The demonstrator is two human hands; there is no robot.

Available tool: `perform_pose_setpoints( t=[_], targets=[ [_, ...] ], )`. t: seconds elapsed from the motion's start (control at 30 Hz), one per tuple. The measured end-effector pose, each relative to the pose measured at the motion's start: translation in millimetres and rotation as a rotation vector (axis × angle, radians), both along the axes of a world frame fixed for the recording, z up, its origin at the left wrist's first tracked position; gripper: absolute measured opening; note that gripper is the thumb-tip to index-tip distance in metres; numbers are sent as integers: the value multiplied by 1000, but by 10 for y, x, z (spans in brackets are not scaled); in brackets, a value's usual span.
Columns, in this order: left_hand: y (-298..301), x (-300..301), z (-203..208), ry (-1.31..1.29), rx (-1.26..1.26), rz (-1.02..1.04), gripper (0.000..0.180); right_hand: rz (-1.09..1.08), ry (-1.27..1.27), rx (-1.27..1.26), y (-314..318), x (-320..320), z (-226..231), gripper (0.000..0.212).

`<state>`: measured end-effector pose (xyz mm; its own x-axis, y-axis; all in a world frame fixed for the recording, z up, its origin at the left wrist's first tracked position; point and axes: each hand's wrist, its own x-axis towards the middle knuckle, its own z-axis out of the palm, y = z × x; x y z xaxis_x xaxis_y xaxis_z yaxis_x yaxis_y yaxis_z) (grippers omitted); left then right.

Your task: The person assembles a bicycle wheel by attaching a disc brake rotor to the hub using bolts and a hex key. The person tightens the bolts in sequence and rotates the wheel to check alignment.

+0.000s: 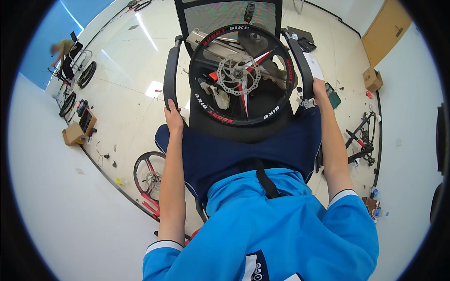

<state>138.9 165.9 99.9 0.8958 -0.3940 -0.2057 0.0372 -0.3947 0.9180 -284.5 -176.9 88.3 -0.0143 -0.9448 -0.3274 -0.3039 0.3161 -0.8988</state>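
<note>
A black office chair (255, 133) stands in front of me with a black bicycle wheel (243, 75) lying on its seat. The wheel has red and white spokes and a silver brake disc (237, 73) at its hub. Other bike parts lie under the wheel on the seat. My left hand (174, 117) grips the end of the chair's left armrest (170, 70). My right hand (320, 90) holds the end of the right armrest (300, 58). My legs in dark blue shorts press against the seat's front edge.
A second wheel with a red frame piece (150, 180) lies on the floor at lower left. A bike frame (363, 140) lies at right, cardboard boxes (372, 78) beyond. A wooden box (79, 129) sits left. A person (63, 49) works by wheels far left.
</note>
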Motion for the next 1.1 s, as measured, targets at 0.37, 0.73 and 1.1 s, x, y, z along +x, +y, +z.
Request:
perform_pose_setpoints(
  t=[0.37, 0.73, 1.1],
  targets=[
    [-1111, -1054, -161, -32, -379, -99, 40, -167, 412, -645, 602, 24, 571, 29],
    [-1303, -1267, -187, 334, -326, -240, 36, 299, 69, -406, 1384, 845, 408, 19],
    [-426, -1618, -301, 391, -375, -293, 30, 231, -150, -184, 1663, 1137, 152, 16]
  ],
)
